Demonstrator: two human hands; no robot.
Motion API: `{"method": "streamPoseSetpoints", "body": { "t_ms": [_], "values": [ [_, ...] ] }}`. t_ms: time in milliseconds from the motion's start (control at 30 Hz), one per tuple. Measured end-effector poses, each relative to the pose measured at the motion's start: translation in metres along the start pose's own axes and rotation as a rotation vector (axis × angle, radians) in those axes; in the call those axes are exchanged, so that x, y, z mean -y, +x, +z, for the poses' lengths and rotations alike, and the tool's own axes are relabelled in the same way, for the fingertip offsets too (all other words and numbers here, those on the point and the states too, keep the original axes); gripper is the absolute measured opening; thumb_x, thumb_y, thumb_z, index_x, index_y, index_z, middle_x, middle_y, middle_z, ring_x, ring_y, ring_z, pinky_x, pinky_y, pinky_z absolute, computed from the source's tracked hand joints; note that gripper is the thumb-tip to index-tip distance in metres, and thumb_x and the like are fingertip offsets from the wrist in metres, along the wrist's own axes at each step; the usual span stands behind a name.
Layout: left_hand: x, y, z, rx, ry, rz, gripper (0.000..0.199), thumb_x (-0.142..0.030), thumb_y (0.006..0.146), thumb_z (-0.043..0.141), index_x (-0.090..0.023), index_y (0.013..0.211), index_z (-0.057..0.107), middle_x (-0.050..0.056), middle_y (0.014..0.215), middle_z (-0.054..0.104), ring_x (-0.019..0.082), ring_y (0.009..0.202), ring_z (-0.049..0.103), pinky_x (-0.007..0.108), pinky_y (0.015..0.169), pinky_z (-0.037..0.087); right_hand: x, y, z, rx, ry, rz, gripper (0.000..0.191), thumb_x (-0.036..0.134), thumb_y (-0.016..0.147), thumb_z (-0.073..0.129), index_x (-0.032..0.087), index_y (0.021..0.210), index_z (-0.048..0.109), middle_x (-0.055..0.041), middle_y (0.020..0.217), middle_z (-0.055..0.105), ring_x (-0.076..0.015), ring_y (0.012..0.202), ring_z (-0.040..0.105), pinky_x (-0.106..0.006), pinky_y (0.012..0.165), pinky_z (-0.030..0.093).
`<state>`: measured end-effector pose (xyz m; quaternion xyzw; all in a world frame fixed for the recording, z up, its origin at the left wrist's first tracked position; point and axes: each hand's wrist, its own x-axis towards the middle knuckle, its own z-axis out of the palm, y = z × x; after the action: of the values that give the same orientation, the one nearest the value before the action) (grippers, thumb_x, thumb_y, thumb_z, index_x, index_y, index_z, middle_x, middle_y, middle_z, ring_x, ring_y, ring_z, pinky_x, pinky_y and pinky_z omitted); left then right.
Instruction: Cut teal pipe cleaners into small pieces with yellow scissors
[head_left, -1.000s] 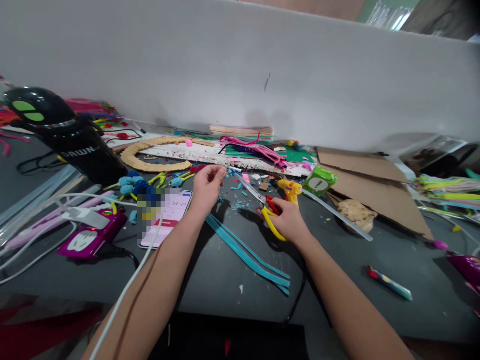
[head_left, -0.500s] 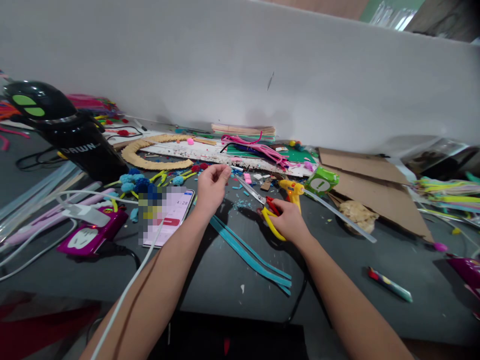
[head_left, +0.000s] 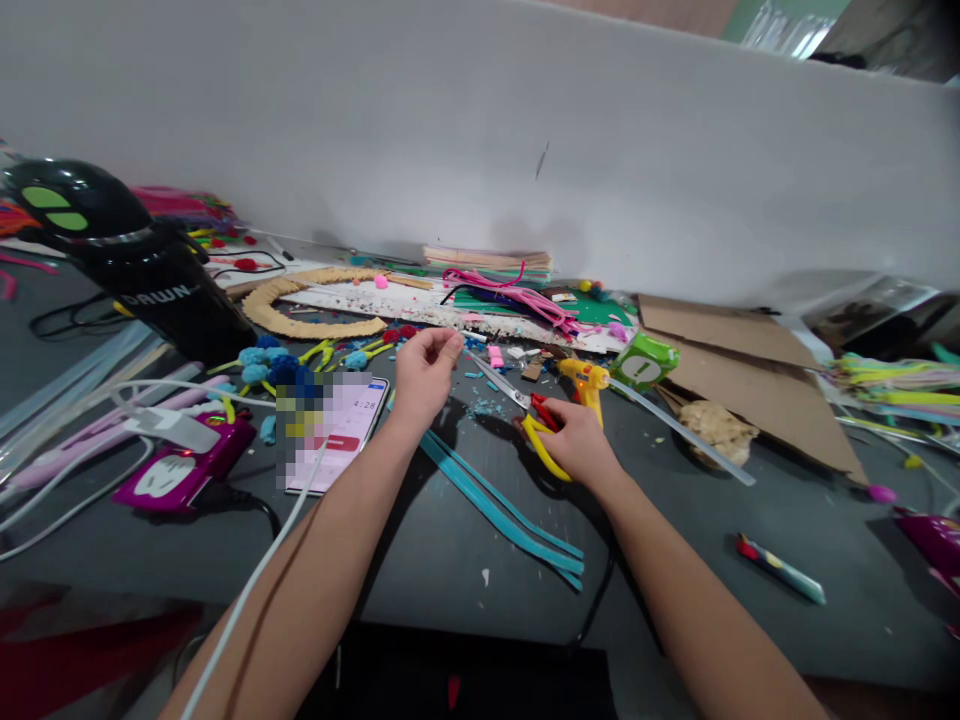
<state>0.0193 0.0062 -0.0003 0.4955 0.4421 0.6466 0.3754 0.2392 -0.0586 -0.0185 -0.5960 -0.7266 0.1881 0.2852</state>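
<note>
Slightly rightward, toward the scissors, the bare left hand (head_left: 426, 376) has shifted since a second ago; its fingers curl narrow, and whether they pinch anything I cannot tell. The right hand (head_left: 583, 442) holds steel-bladed scissors with red-and-yellow handles (head_left: 520, 398), tips toward those fingers. Flat light-blue strips (head_left: 489, 509) lie nearer the body than the left hand. Good handling means keeping fingertips clear of the blades. Scissors and strips look otherwise unchanged.

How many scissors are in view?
1. The scissors are in the right hand, blades pointing toward the left hand. Others may be hidden.
</note>
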Motion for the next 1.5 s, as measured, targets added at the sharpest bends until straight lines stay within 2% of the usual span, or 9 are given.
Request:
{"method": "streamPoseSetpoints", "body": {
  "t_ms": [233,467,633,800,933,1200,1500],
  "values": [
    [-0.002,-0.001,0.001,-0.002,-0.020,-0.002,0.026,-0.039,0.076,0.073,-0.014,0.082,0.068,-0.001,0.065,0.062,0.009,0.055,0.053,0.022,0.054,0.044,-0.003,0.002,0.001,-0.004,-0.014,-0.022,0.032,0.041,0.076,0.064,0.019,0.061,0.047,0.0037,0.054,0.042,-0.0108,0.055,0.036,-0.025,0.053,0.026],
    [-0.003,-0.001,0.002,0.024,-0.060,-0.017,0.026,-0.039,0.077,0.073,-0.015,0.086,0.069,-0.001,0.067,0.063,0.010,0.058,0.057,0.022,0.057,0.047,0.000,0.001,0.000,-0.006,-0.002,0.005,0.037,0.047,0.076,0.063,0.019,0.059,0.045,0.0035,0.054,0.040,-0.0109,0.055,0.035,-0.025,0.052,0.025],
    [-0.004,0.001,0.001,0.023,-0.138,-0.091,0.030,-0.044,0.077,0.072,-0.015,0.086,0.069,0.001,0.072,0.064,0.011,0.061,0.058,0.023,0.059,0.048,-0.001,0.002,0.000,0.002,0.004,0.020,0.034,0.044,0.075,0.063,0.019,0.060,0.047,0.0035,0.054,0.041,-0.0111,0.055,0.035,-0.025,0.053,0.025],
    [-0.002,0.005,-0.005,0.090,-0.115,-0.205,0.034,-0.048,0.081,0.064,-0.015,0.073,0.066,0.001,0.063,0.058,0.010,0.054,0.052,0.021,0.047,0.037,-0.003,0.002,0.000,-0.003,0.008,0.013,0.030,0.037,0.074,0.064,0.019,0.059,0.045,0.0041,0.054,0.039,-0.0108,0.055,0.035,-0.025,0.052,0.024],
    [-0.001,0.005,-0.008,0.180,-0.033,-0.179,0.031,-0.042,0.081,0.064,-0.016,0.066,0.062,-0.001,0.057,0.053,0.010,0.052,0.047,0.022,0.047,0.033,-0.002,0.002,0.000,0.001,0.015,0.022,0.032,0.040,0.074,0.064,0.019,0.060,0.046,0.0039,0.054,0.039,-0.0109,0.055,0.035,-0.026,0.052,0.025],
    [-0.006,0.003,-0.008,0.232,0.046,-0.133,0.026,-0.035,0.080,0.062,-0.017,0.063,0.056,-0.003,0.054,0.050,0.010,0.052,0.046,0.024,0.051,0.035,0.001,0.001,-0.002,0.018,-0.003,0.028,0.037,0.048,0.076,0.064,0.019,0.059,0.046,0.0035,0.054,0.040,-0.0112,0.055,0.036,-0.026,0.052,0.025],
    [-0.005,0.003,-0.009,0.182,0.067,-0.041,0.023,-0.036,0.081,0.062,-0.018,0.066,0.058,-0.003,0.054,0.050,0.011,0.052,0.044,0.024,0.052,0.034,0.001,0.000,-0.001,-0.031,0.035,0.048,0.048,0.058,0.073,0.066,0.021,0.060,0.039,0.0044,0.055,0.038,-0.0103,0.054,0.033,-0.024,0.048,0.025]
  ]
}}
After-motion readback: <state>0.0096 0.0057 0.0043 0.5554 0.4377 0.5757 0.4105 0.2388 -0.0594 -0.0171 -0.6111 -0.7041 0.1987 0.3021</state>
